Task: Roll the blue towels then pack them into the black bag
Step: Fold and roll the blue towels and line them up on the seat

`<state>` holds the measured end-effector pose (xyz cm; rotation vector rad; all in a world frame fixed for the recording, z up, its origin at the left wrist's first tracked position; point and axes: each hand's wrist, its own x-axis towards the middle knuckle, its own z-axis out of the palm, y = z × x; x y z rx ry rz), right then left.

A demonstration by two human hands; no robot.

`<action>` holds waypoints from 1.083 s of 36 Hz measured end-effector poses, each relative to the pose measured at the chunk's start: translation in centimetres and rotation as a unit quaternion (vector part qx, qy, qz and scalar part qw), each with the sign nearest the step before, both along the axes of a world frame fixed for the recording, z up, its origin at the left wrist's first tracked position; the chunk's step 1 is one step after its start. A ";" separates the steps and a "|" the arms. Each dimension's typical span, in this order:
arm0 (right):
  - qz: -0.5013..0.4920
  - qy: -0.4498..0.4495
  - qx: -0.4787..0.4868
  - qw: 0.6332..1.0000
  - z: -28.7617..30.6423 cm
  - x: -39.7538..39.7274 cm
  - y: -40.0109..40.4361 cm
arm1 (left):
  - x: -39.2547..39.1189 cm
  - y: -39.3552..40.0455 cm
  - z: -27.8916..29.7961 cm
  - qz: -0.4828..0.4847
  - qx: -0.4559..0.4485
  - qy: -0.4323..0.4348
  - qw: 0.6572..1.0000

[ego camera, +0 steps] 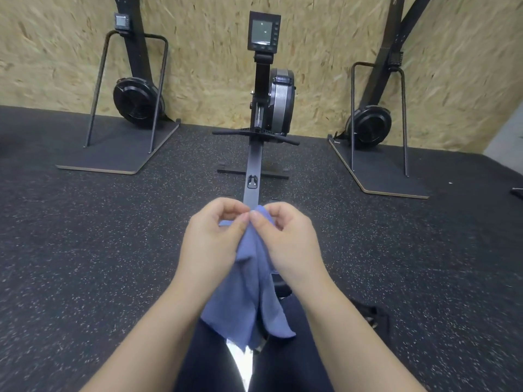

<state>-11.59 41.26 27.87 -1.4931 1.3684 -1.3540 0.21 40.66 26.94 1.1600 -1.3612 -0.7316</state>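
A: Head view: where's the blue towel (250, 281)?
B: Held up over the lap, above the rowing machine (253, 165) rail. Left hand (210, 239) and right hand (285, 239) both pinch its top edge, thumbs nearly touching; the rest hangs loose in folds.
A: Handling?
B: Looks light, limp, not slippery. It won't hold shape, so I'd grip two corners, spread it flat on the thighs, roll tight from one end.
A: Bag?
B: Dark shape on the floor (85, 264) to the right; can't tell.

No legible text, labels or numbers anywhere
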 end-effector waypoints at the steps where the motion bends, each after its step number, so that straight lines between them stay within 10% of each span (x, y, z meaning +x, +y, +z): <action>1: 0.000 -0.004 0.000 1.000 0.1 -0.1 0.1 | 0.0 0.1 0.0 -0.009 0.007 0.013 1.000; 10: -0.010 -0.044 -0.033 0.998 1.0 -1.5 1.0 | -0.1 0.8 0.8 -0.136 0.072 0.169 0.974; 23: 0.065 0.025 0.003 0.998 1.3 -1.2 1.7 | -0.2 1.1 0.4 -0.031 -0.178 -0.145 0.973; 39: 0.154 0.059 0.016 0.986 1.8 -2.0 2.4 | 0.5 0.8 0.8 -0.025 -0.197 -0.221 0.955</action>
